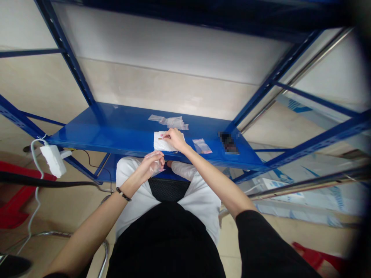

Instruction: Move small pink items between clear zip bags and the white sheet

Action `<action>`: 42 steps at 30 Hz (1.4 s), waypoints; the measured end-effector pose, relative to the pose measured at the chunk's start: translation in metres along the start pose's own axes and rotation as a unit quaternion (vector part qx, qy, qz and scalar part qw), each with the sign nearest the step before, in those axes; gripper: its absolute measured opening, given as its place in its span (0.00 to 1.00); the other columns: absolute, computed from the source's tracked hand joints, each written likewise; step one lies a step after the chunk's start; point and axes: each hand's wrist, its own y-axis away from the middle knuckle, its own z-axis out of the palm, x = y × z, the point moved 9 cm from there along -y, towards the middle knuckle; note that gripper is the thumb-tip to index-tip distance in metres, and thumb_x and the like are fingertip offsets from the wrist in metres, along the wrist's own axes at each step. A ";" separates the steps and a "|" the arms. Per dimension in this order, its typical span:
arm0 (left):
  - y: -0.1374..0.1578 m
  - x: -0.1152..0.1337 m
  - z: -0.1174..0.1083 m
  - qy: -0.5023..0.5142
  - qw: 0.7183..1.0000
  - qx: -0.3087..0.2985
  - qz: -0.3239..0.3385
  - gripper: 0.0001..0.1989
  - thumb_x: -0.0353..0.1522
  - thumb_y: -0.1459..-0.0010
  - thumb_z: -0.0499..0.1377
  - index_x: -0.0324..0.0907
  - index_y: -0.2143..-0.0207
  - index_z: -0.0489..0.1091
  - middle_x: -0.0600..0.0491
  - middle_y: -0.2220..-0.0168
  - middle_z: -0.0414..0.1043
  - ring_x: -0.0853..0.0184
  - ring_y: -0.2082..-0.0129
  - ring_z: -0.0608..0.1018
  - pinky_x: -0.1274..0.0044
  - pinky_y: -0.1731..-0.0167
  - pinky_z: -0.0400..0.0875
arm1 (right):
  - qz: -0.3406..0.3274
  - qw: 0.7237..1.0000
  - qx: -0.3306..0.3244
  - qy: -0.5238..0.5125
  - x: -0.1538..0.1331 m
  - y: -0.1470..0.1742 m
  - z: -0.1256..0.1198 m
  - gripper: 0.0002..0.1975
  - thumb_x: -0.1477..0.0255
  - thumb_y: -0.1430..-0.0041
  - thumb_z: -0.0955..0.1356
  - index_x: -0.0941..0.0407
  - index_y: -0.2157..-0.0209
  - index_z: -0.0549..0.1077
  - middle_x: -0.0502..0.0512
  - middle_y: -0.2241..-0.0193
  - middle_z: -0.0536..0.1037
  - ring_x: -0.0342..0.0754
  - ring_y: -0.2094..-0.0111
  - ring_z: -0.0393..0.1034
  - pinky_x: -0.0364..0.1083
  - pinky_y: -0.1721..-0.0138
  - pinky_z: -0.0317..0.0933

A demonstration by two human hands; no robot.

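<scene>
Reaching onto the blue shelf, the right hand presses its fingers on a white sheet, pinching at a small brownish piece lying on it. Left hand, below the shelf edge, is closed around a clear plastic bag. More clear bags lie further back; another bag sits just right of the sheet. White power strip hangs at left.

A small clear plastic bag, crumpled and see-through, sits in the left hand just below the front edge of the blue shelf. A white paper sheet lies flat on the shelf under the right hand, a small brownish piece resting on it.
</scene>
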 end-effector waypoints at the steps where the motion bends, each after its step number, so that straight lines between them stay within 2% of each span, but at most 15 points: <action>1: 0.000 0.001 -0.002 0.013 1.000 0.005 0.002 0.10 0.33 0.47 0.66 0.38 0.66 0.70 0.54 0.75 0.68 0.70 0.74 0.73 0.78 0.74 0.71 | -0.004 1.000 0.001 0.006 -0.002 -0.002 0.001 0.07 0.71 0.39 0.69 0.55 0.62 0.80 0.59 0.60 0.77 0.54 0.56 0.65 0.51 0.52 0.56; 8: -0.001 0.008 -0.005 0.035 0.999 0.011 0.015 0.09 0.33 0.47 0.65 0.38 0.66 0.70 0.55 0.75 0.67 0.69 0.74 0.73 0.78 0.75 0.71 | -0.024 0.999 0.017 0.026 -0.009 -0.008 0.006 0.07 0.71 0.38 0.68 0.57 0.63 0.79 0.60 0.61 0.74 0.54 0.55 0.63 0.51 0.50 0.54; 13: 0.001 0.012 0.000 -0.026 0.999 0.002 0.041 0.08 0.33 0.46 0.64 0.38 0.66 0.71 0.54 0.75 0.69 0.70 0.75 0.73 0.78 0.75 0.70 | -0.014 1.000 0.012 0.014 -0.007 -0.011 0.007 0.06 0.73 0.40 0.68 0.58 0.65 0.79 0.60 0.61 0.74 0.54 0.56 0.63 0.51 0.50 0.54; 18: 0.004 0.015 0.004 -0.067 0.997 0.007 0.049 0.11 0.36 0.47 0.65 0.38 0.65 0.71 0.53 0.75 0.71 0.70 0.75 0.74 0.77 0.73 0.70 | -0.025 0.999 0.039 -0.021 -0.013 -0.007 -0.007 0.05 0.74 0.42 0.68 0.57 0.68 0.78 0.59 0.62 0.74 0.53 0.57 0.64 0.51 0.51 0.56; 25: 0.005 0.014 0.006 -0.109 0.993 -0.003 0.045 0.14 0.38 0.48 0.66 0.38 0.64 0.72 0.52 0.74 0.72 0.69 0.75 0.74 0.79 0.78 0.65 | -0.029 0.986 0.100 -0.132 -0.029 0.034 -0.043 0.02 0.74 0.44 0.70 0.56 0.69 0.77 0.55 0.64 0.75 0.51 0.59 0.66 0.50 0.53 0.58; 29: 0.005 0.009 0.010 -0.132 0.990 -0.024 0.050 0.12 0.36 0.46 0.65 0.37 0.63 0.73 0.51 0.73 0.72 0.69 0.74 0.74 0.78 0.73 0.68 | -0.053 0.968 0.115 -0.217 -0.050 0.066 -0.063 0.02 0.73 0.43 0.70 0.55 0.70 0.76 0.54 0.63 0.76 0.51 0.56 0.68 0.50 0.52 0.59; 32: 0.005 0.003 0.013 -0.149 0.987 -0.039 0.040 0.11 0.36 0.45 0.65 0.37 0.64 0.74 0.51 0.73 0.73 0.69 0.73 0.74 0.77 0.70 0.69 | -0.061 0.959 0.104 -0.256 -0.065 0.081 -0.074 0.02 0.73 0.42 0.70 0.55 0.69 0.76 0.54 0.63 0.76 0.50 0.56 0.68 0.50 0.53 0.59; 36: 0.005 -0.006 0.014 -0.154 0.987 -0.048 0.018 0.12 0.37 0.46 0.66 0.37 0.65 0.74 0.51 0.73 0.73 0.69 0.73 0.74 0.77 0.71 0.69 | -0.084 0.954 0.078 -0.277 -0.084 0.089 -0.083 0.02 0.73 0.42 0.69 0.54 0.68 0.76 0.54 0.62 0.75 0.49 0.56 0.68 0.50 0.51 0.60; 42: 0.004 -0.012 0.009 -0.174 0.984 -0.028 -0.006 0.13 0.37 0.48 0.67 0.36 0.66 0.74 0.50 0.73 0.73 0.70 0.75 0.74 0.78 0.74 0.67 | -0.118 0.965 0.006 -0.234 -0.096 0.089 -0.072 0.01 0.73 0.43 0.71 0.54 0.69 0.76 0.54 0.60 0.73 0.51 0.54 0.67 0.51 0.49 0.59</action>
